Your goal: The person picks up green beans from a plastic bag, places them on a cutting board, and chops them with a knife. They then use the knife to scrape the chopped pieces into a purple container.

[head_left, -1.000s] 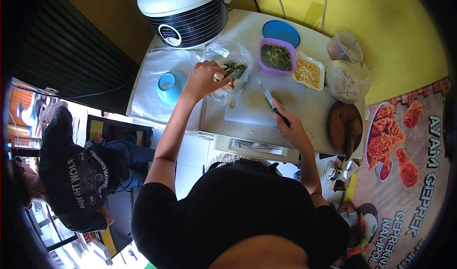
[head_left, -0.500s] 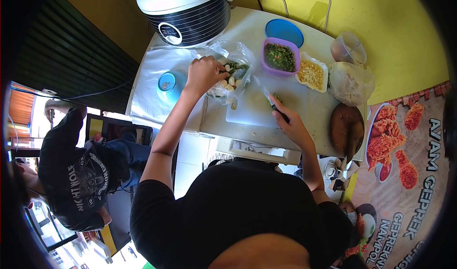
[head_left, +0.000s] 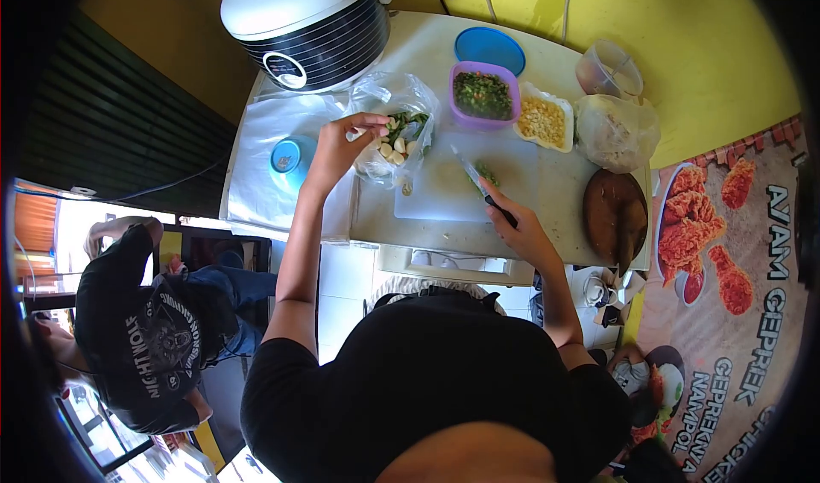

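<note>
My right hand (head_left: 528, 234) grips a knife (head_left: 467, 167) by its black handle, blade pointing away over the white cutting board (head_left: 427, 203). Under and beside the blade lie chopped green pieces (head_left: 487, 174). Fingers pinched together, my left hand (head_left: 337, 148) hovers at the near left side of an open clear plastic bag (head_left: 422, 93). Anything in that pinch is too small to make out. Inside the bag are peeled garlic cloves (head_left: 395, 152) and green pieces (head_left: 415, 124) that look like chillies.
Behind the board stand a purple tub (head_left: 483, 122) of chopped greens, a blue lid (head_left: 491, 49) and a white tray (head_left: 565, 133) of pale yellow bits. A rice cooker (head_left: 312, 39), blue cup (head_left: 293, 158), tied bag (head_left: 617, 133) and brown mortar (head_left: 613, 218) surround the workspace. Another person (head_left: 162, 329) stands left.
My left hand has lifted back from the bag's contents, toward its left edge. The knife stays over the board in my right hand. The whole view has shifted slightly.
</note>
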Motion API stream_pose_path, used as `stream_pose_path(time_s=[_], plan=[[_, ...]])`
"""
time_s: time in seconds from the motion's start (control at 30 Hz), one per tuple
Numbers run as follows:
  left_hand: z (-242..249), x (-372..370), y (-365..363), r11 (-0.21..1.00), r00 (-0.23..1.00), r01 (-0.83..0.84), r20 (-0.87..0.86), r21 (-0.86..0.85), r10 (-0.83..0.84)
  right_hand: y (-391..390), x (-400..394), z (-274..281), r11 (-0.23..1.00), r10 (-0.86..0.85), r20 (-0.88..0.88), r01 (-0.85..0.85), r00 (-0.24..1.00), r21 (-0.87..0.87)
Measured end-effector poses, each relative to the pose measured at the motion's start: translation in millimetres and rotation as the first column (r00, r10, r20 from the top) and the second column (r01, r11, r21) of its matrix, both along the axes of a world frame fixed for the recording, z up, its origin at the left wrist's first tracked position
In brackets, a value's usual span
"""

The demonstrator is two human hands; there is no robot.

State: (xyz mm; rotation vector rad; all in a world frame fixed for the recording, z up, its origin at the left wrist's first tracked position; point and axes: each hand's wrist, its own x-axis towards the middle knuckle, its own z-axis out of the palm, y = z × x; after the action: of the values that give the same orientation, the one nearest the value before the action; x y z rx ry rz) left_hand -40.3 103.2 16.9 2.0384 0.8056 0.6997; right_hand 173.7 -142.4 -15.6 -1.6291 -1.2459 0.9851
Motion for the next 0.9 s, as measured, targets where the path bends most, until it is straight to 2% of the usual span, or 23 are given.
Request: stream_pose_path(time_s=[0.07, 0.13, 0.2, 0.27, 0.33, 0.4, 0.47, 0.5, 0.57, 0.6, 0.7, 0.77, 0.9], plan=[[-5.4, 1.8, -8.9, 0.989, 0.991, 0.091, 0.112, -0.114, -0.078, -3.8, 0.0, -0.4, 1.0, -0.011, 0.023, 0.01, 1.0, 0.024], [0.3, 5.3, -24.3, 0.981, 0.991, 0.121, 0.078, -0.15, -0.111, -7.3, 0.7, -0.1, 1.0, -0.019, 0.023, 0.019, 1.0, 0.007], [-3.3, 10.2, -36.1, 0.959, 0.973, 0.229, 0.044, -0.168, -0.225, -10.0, 1.9, 0.0, 1.0, -0.029, 0.025, 0.029, 0.999, -0.012], [-9.8, 20.0, -51.4, 0.959, 0.967, 0.252, 0.001, -0.128, -0.253, -11.3, 3.3, -0.4, 0.998, -0.027, 0.039, 0.029, 0.999, -0.047], [-15.1, 32.7, -65.3, 0.956, 0.95, 0.293, -0.112, -0.01, -0.293, -11.7, 4.0, -4.1, 0.999, -0.03, 0.041, 0.032, 0.999, -0.034], [-33.5, 45.5, -74.5, 0.954, 0.952, 0.297, -0.091, 0.035, -0.293, -12.3, 4.9, -8.0, 0.999, -0.033, 0.043, 0.033, 0.999, -0.017], [-46.6, 53.5, -80.6, 0.961, 0.965, 0.24, -0.137, 0.136, -0.222, -14.1, 5.0, -11.3, 0.996, -0.05, -0.01, 0.049, 0.999, -0.076], [-49.5, 54.7, -83.4, 0.961, 0.964, 0.244, -0.137, 0.134, -0.226, -15.1, 4.3, -11.6, 0.996, -0.053, -0.011, 0.052, 0.999, -0.078], [-53.9, 57.5, -86.3, 0.987, 0.992, 0.118, -0.064, 0.108, -0.112, -13.6, 5.0, -12.0, 0.996, -0.04, -0.037, 0.037, 0.999, -0.077], [-54.2, 56.7, -87.2, 0.987, 0.992, 0.117, -0.064, 0.109, -0.111, -13.7, 5.5, -11.7, 0.996, -0.039, -0.037, 0.036, 0.999, -0.076], [-53.9, 50.1, -92.8, 0.979, 0.995, 0.067, -0.088, 0.191, -0.051, -16.6, 2.5, -8.3, 0.997, -0.006, -0.015, 0.005, 1.0, -0.071], [-58.4, 51.7, -96.8, 0.972, 1.0, 0.018, 0.01, 0.236, -0.021, -17.3, 0.8, -4.4, 0.999, 0.007, 0.014, -0.006, 1.0, -0.053], [-73.2, 60.6, -97.2, 0.969, 0.998, -0.035, 0.053, 0.246, 0.022, -14.2, 2.0, -6.8, 0.999, 0.034, 0.005, -0.034, 0.999, -0.038]])
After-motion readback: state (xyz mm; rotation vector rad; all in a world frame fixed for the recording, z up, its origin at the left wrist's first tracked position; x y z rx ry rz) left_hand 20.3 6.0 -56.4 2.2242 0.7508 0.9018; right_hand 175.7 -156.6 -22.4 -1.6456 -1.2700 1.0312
